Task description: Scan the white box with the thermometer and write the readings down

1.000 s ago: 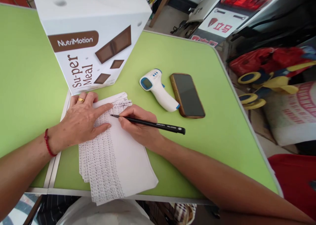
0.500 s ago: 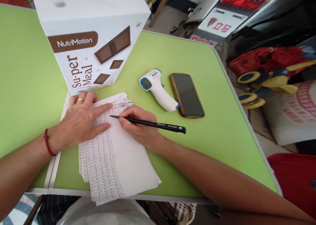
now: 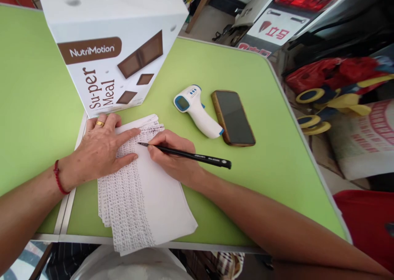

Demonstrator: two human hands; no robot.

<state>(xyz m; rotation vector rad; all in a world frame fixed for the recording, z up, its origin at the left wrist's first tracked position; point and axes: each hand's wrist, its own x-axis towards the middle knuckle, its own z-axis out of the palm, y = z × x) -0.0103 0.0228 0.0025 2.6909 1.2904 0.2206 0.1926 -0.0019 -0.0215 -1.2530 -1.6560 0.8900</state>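
Note:
A stack of paper sheets (image 3: 166,206) lies fanned on the green table, its left part covered in rows of small handwriting and its right part blank. My left hand (image 3: 103,149) rests spread on the upper left of the sheets, fingers apart, with a gold ring on one finger. In my right hand (image 3: 177,159) is a black pen (image 3: 203,158), gripped between thumb and fingers. The pen's tip touches or hovers just over the top sheet, near the edge of the written rows; I cannot tell which.
A large white NutriMotion box (image 3: 113,30) stands beyond my left hand. Right of the papers lie a white infrared thermometer (image 3: 200,116) and a smartphone (image 3: 234,118) in a brown case. The green table (image 3: 277,181) has a metal edge; a scooter's rear (image 3: 277,26) is behind it.
The pen's rear end has dipped slightly, and the top sheet's lower right corner has shifted a little left. Both hands stay nearly in place.

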